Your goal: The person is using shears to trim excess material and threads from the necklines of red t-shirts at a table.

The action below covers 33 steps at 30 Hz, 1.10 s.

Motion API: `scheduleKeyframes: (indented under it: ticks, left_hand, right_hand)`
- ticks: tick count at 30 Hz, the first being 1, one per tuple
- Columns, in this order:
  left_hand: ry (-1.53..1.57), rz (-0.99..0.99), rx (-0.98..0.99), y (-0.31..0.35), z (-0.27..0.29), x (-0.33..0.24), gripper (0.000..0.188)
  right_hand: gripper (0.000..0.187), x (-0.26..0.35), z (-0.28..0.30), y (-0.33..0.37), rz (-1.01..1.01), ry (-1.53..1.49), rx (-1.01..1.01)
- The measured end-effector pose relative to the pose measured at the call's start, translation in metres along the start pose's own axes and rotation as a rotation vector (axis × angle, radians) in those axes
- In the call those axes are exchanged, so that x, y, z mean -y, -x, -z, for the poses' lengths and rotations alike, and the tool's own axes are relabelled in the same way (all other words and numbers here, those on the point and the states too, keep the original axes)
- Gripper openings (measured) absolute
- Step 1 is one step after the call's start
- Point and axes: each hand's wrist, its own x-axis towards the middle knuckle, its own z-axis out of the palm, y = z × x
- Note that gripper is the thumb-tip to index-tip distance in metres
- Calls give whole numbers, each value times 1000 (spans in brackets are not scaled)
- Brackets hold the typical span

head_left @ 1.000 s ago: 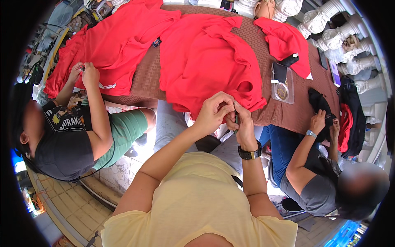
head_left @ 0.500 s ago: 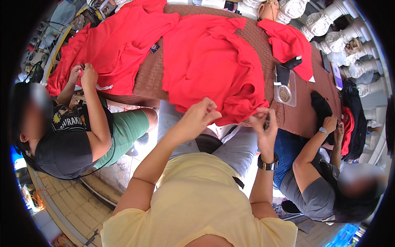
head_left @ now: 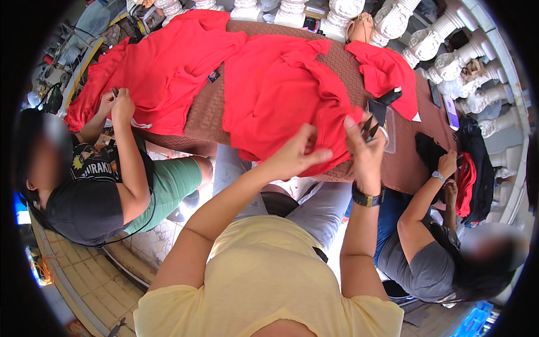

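A red garment (head_left: 275, 90) lies spread on the brown-covered table (head_left: 205, 115), its near hem hanging over the front edge. My left hand (head_left: 297, 153) pinches that hem. Just to the right, my right hand (head_left: 365, 150), with a dark watch on its wrist, is raised at the hem's corner. It holds small dark snips (head_left: 368, 127) pointing up.
A seated person on the left (head_left: 84, 191) handles a second red garment (head_left: 157, 73). Another person at the right (head_left: 426, 247) reaches to dark cloth (head_left: 429, 151) on the table. A third red garment (head_left: 387, 73), a phone and white balusters (head_left: 443, 33) lie beyond.
My hands were together on the hem one second ago. The right hand swung away to the right and now stands raised beside the hem with the snips; the left hand keeps its pinch.
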Motion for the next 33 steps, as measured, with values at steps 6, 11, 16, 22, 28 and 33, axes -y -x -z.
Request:
scheduleKeyframes:
  ticks: [6,11,16,22,28,33]
  left_hand:
    - [-1173,-359,-167,15,22,7,40]
    - [-1094,-285,-7,30,71,-28,19]
    - [-1042,-306,25,50,102,-61,38]
    - [-795,-254,-425,57,150,-53,29]
    - [-885,-557,-495,63,67,-43,19]
    - [-1295,-572,-259,96,21,43,28]
  right_hand:
    - [18,48,18,-50,205,-102,-189]
    - [20,54,38,-72,242,-121,-171]
    - [22,54,40,-78,257,-80,-280]
    - [38,-6,61,-98,86,413,-266]
    - [23,-42,30,-55,440,1029,-359]
    - [19,-42,-5,-16,237,681,248]
